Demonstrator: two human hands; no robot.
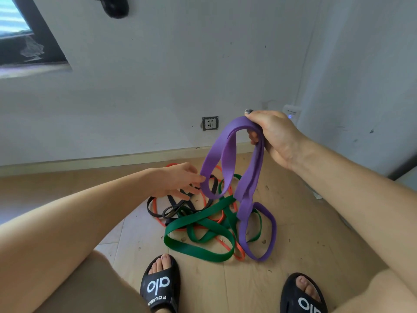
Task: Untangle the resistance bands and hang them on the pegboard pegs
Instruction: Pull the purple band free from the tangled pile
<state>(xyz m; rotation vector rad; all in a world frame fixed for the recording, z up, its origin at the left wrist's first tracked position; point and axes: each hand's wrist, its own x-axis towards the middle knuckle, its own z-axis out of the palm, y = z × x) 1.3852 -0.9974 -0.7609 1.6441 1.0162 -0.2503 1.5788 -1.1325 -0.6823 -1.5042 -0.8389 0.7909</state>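
You are at the untangling step: the purple band (230, 159) is lifted partway out of the pile on the floor (304, 245), its low loop down among the green band (198, 222), orange band (239, 254) and black band (171, 208); no pegboard is in view. Your right hand (274, 136) is clamped round the purple band's top fold, held up right of the pile. Your left hand (180, 180) is spread, fingers straight, fingertips touching the hanging loop's left side; judged next: draw that loop clear, gently.

Tangled bands (203, 224) on wooden floor (304, 256)
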